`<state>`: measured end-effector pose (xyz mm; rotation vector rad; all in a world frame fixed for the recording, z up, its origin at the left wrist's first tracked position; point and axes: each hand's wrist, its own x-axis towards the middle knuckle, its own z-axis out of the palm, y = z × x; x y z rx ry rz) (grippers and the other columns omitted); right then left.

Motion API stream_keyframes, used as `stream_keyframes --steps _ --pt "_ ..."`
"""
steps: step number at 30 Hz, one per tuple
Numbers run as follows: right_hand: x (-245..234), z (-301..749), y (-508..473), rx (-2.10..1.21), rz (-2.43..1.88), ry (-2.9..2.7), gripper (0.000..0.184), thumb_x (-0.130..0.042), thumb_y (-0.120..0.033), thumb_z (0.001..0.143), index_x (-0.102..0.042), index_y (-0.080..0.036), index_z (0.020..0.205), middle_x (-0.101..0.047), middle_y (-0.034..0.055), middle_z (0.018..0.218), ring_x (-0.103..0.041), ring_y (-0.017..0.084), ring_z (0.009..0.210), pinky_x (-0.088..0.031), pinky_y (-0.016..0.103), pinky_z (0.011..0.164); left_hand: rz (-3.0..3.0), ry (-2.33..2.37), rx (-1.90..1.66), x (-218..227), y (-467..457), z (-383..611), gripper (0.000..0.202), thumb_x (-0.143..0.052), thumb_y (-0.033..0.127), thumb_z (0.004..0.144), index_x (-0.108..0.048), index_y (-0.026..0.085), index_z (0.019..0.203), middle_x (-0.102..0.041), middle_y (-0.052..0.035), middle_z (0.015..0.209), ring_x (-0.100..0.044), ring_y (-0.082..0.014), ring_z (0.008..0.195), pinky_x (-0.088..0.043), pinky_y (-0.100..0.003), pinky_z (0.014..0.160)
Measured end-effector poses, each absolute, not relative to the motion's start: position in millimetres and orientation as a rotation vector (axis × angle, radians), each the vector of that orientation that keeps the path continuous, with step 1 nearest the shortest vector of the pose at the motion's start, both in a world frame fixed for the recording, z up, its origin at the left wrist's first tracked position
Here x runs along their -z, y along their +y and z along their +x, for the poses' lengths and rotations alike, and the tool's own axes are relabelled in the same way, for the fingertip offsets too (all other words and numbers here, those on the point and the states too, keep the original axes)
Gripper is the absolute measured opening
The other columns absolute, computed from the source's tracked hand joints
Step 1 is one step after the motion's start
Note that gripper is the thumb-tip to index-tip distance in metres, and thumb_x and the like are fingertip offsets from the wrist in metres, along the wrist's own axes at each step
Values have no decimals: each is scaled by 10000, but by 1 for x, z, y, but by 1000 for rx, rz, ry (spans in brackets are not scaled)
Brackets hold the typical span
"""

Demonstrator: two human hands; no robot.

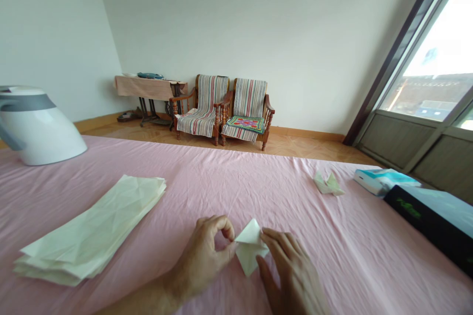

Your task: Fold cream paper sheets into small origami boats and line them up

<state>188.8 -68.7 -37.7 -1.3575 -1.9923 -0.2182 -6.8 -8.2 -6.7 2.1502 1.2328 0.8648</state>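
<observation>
The left hand (209, 251) has its thumb and forefinger closed in a pinch on the left corner of a small folded paper (250, 252), the other fingers (221, 224) curled. The right hand (291, 275) lies with its fingers stretched out, nearly flat, their tips resting on the paper's right edge without gripping it. The paper sits low and middle on the bench (229, 177), which is covered by a pink cloth.

At nine o'clock from the paper lies a stack of creased sheets (92, 231), well apart. At ten o'clock, far off, stands a white kettle (37, 125). At one o'clock lies another small folded piece (328, 184). At two o'clock are a blue and white box (382, 179) and, just beside it, a black box (432, 216).
</observation>
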Motion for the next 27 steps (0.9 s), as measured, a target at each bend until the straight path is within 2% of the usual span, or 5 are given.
stream_keyframes --steps 7,12,18,23,27 --pt "26 179 -66 225 -1092 -2045 457 -429 -51 920 -430 -156 1365 -578 151 1216 -614 216 1033 -549 312 805 2546 970 -1207 -4 -17 -6 155 -507 55 808 -526 202 761 -594 16 716 -563 -183 742 -338 -396 850" --pt "18 180 -67 220 -1080 -2019 346 -435 -29 895 -542 -181 1188 -645 91 965 -637 192 816 -536 311 695 2625 744 -1215 -11 -24 -11 181 -504 34 870 -504 215 869 -606 16 779 -570 -166 779 -349 -373 864" --pt "18 188 -62 -22 -1129 -1838 229 -411 -56 872 -479 -245 982 -650 49 984 -654 155 891 -519 244 742 2510 686 -1252 -7 -17 -18 359 -589 91 835 -453 199 1149 -552 -80 1044 -518 -235 1006 -437 -364 868" --pt "34 191 -56 -295 -1217 -1739 248 -409 -54 834 -446 -268 954 -659 43 1154 -643 164 1046 -505 279 845 2558 652 -993 -1 -10 -14 252 -560 24 848 -522 202 1022 -560 -51 970 -527 -212 920 -459 -325 797" --pt "34 187 -54 -602 -1190 -1684 138 -440 -116 845 -436 -254 857 -667 81 1178 -664 211 1023 -528 312 790 2584 650 -1018 4 -6 -12 241 -466 -34 869 -545 184 935 -560 -42 886 -516 -199 848 -441 -306 735"
